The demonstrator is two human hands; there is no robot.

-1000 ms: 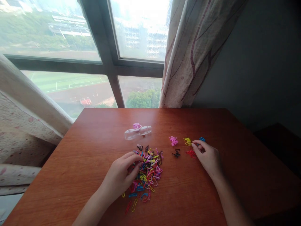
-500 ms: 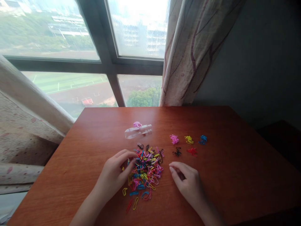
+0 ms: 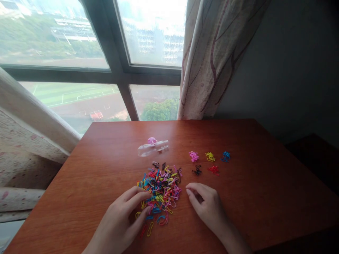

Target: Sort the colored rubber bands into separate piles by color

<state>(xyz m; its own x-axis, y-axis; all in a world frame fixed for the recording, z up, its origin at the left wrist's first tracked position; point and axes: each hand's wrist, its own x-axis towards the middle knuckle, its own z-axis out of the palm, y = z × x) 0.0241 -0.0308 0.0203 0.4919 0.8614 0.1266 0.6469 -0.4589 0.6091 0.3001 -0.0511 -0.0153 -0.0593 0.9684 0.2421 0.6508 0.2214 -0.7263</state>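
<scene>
A mixed heap of small coloured rubber bands (image 3: 161,190) lies on the wooden table (image 3: 87,176). At the heap's lower left edge is my left hand (image 3: 124,211), its thumb and forefinger apart over the bands. My right hand (image 3: 206,204) rests just right of the heap, thumb and forefinger pinched together; whatever is between the tips is too small to make out. Beyond it lie separate little piles: pink bands (image 3: 194,156), yellow bands (image 3: 210,157), blue bands (image 3: 226,156), black bands (image 3: 197,170) and red bands (image 3: 214,170).
Behind the heap a clear plastic bottle-shaped container (image 3: 152,149) lies on its side, with a pink loop (image 3: 152,140) by it. The table's far edge meets a window (image 3: 156,102) flanked by curtains (image 3: 201,70). A dark wall (image 3: 270,77) stands to the right.
My left hand has drawn back toward me, from the heap's upper left to its lower left, and its thumb and forefinger have parted. My right hand keeps its pinch. The view has shifted slightly.
</scene>
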